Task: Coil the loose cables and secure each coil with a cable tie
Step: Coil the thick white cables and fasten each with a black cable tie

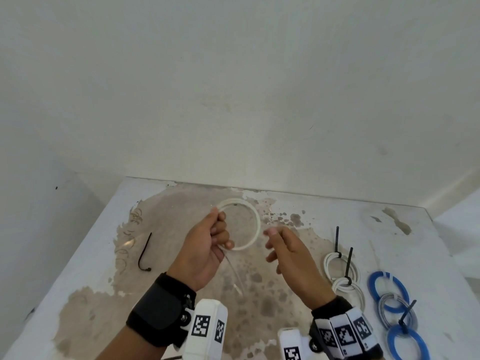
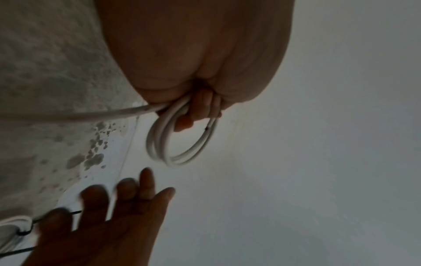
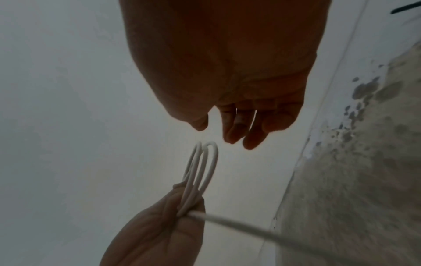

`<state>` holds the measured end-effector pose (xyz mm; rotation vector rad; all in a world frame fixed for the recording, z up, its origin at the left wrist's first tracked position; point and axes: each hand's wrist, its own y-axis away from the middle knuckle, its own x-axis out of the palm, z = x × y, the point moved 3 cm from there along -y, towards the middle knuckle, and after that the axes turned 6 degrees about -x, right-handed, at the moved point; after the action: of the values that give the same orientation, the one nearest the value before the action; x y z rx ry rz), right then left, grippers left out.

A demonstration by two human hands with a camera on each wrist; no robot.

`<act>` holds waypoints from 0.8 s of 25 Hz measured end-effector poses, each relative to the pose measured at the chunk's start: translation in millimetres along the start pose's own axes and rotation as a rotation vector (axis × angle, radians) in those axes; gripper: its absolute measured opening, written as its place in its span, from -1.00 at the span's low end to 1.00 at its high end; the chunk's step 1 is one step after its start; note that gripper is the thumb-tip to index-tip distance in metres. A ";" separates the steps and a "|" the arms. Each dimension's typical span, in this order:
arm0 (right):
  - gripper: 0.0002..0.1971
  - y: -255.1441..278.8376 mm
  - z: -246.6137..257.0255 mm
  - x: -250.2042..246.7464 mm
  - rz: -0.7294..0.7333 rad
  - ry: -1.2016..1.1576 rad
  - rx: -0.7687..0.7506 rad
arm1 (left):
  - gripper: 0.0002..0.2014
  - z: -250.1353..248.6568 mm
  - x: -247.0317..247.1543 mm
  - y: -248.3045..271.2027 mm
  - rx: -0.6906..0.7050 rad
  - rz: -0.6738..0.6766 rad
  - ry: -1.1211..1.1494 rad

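Note:
My left hand (image 1: 217,231) grips a white cable coil (image 1: 255,224) of a few loops above the table; the same coil (image 2: 182,154) shows in the left wrist view, and again as the coil (image 3: 201,167) in the right wrist view. The cable's loose tail (image 1: 235,275) hangs down from the fist toward the table. Just to the right of the coil, my right hand (image 1: 275,245) hovers with relaxed fingers (image 3: 239,129) and holds nothing. A loose black cable tie (image 1: 145,253) lies on the table at the left.
The worn white table (image 1: 78,255) meets a wall at the back. At the right lie a white coil (image 1: 342,271) bound with black ties and blue and grey coils (image 1: 394,305), also tied. Wrist cameras with marker tags sit on both forearms.

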<state>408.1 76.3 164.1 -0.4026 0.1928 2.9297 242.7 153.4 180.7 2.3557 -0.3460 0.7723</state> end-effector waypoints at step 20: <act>-0.68 0.0 4.2 11.1 -0.026 -0.343 0.075 | -0.68 15.6 -3.1 12.8 -0.111 0.005 -0.201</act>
<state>396.5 78.7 165.0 0.1087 0.2441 2.8956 241.7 133.7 175.2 2.3324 -0.4672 0.5056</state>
